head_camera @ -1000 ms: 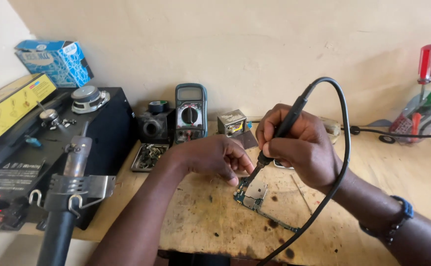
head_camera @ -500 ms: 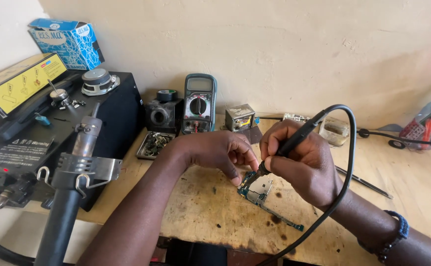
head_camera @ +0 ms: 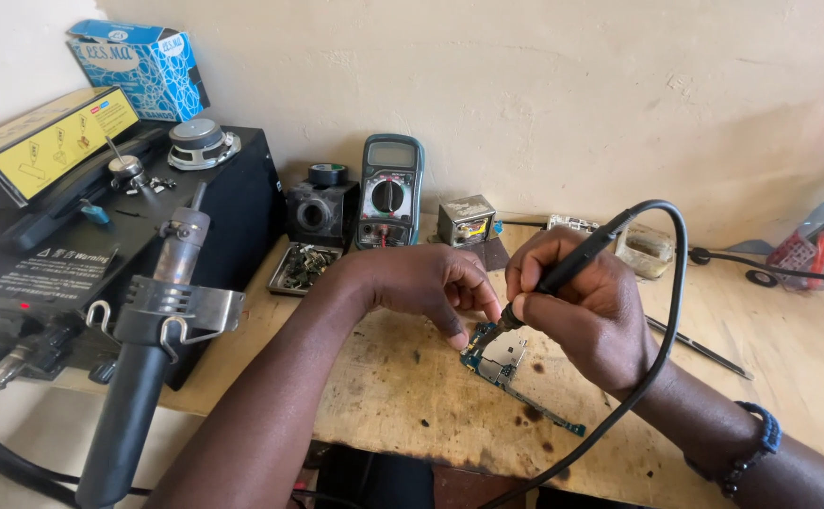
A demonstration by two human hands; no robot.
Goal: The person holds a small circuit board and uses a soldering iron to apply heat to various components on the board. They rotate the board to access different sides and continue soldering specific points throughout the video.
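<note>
A small green circuit board (head_camera: pixel 504 362) with a metal shield lies on the stained wooden bench (head_camera: pixel 403 396). My right hand (head_camera: pixel 586 306) grips a black soldering iron (head_camera: pixel 572 266) like a pen, its tip touching the board's upper left corner. Its black cable (head_camera: pixel 673 311) loops over my wrist and down off the bench edge. My left hand (head_camera: pixel 426 283) rests beside the board, fingertips pinched together right by the iron's tip; whether they hold a thin wire is too small to tell.
A black rework station (head_camera: pixel 101 236) with a hot-air handle (head_camera: pixel 153 339) in its holder fills the left. A multimeter (head_camera: pixel 389 191), a small parts tray (head_camera: pixel 301 268), a metal box (head_camera: pixel 467 220) and a blue carton (head_camera: pixel 143 66) stand along the wall. Tweezers (head_camera: pixel 700 347) lie right.
The view has shifted left and lower, so the rework station looms larger. Both hands stay over the board, the iron now lowered flatter with its tip at the board's corner.
</note>
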